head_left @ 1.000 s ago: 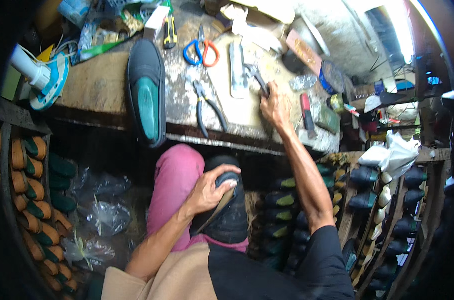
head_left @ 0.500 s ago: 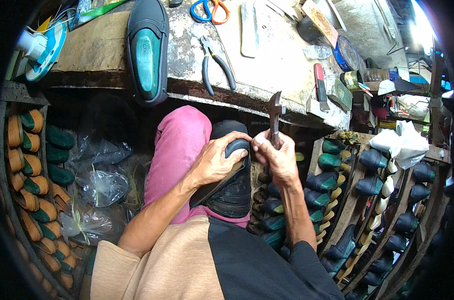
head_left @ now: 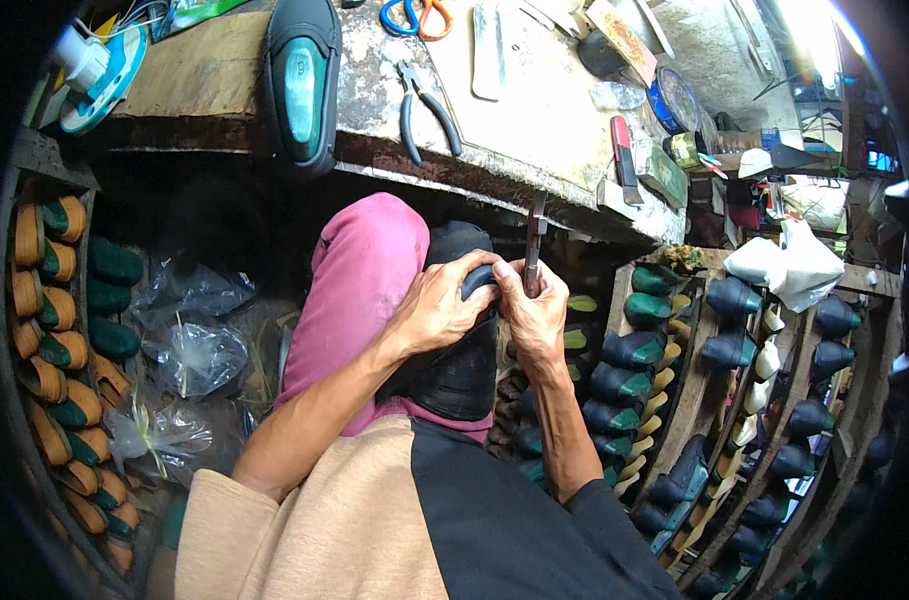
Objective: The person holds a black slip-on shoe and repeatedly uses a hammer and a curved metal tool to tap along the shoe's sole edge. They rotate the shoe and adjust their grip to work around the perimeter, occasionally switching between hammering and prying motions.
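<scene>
Over my lap, a black shoe lies largely hidden under my left hand, whose fingers and thumb wrap round its rounded end. My right hand grips a dark metal hammer-like tool, its head pointing up and away from me. The right thumb and fingertips meet the shoe's edge close to the left fingertips. What lies between those fingertips is too small to make out.
Ahead, the workbench bears a black shoe with a green insole, cutting pliers, scissors and a red-handled knife. Racks of shoes stand at left and right. Plastic bags lie lower left.
My right hand has come left and down to the shoe, bringing the tool along, and its fingertips now touch the shoe's edge. The left hand keeps its hold. The whole view has shifted slightly.
</scene>
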Available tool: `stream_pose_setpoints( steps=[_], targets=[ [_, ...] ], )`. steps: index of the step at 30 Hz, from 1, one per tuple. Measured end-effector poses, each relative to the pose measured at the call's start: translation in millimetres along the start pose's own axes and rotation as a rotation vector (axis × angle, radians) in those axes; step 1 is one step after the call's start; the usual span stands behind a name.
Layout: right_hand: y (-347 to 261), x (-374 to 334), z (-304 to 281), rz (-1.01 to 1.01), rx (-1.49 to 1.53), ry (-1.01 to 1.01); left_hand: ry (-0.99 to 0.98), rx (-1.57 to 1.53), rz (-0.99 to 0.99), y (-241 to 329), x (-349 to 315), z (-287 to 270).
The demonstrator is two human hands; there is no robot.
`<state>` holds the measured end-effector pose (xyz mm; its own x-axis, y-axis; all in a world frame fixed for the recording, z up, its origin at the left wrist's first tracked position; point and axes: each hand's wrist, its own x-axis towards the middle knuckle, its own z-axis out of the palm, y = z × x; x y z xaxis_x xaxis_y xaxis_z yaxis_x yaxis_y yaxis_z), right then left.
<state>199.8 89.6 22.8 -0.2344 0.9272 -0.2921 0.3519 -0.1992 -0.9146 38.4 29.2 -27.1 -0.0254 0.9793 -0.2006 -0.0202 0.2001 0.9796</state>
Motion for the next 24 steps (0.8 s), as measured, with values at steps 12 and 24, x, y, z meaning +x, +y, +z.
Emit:
stream_pose_setpoints(
  steps=[12, 24],
  targets=[
    [0.6, -2.3, 1.6, -0.062, -0.118, 0.008, 0.014, 0.019, 0.038, 5.1, -3.3, 0.5],
    [-27.5, -57.9, -16.7, 0.064, 0.119, -0.215, 0.001, -0.097, 0.132, -26.1, 7.7, -7.2]
  ],
)
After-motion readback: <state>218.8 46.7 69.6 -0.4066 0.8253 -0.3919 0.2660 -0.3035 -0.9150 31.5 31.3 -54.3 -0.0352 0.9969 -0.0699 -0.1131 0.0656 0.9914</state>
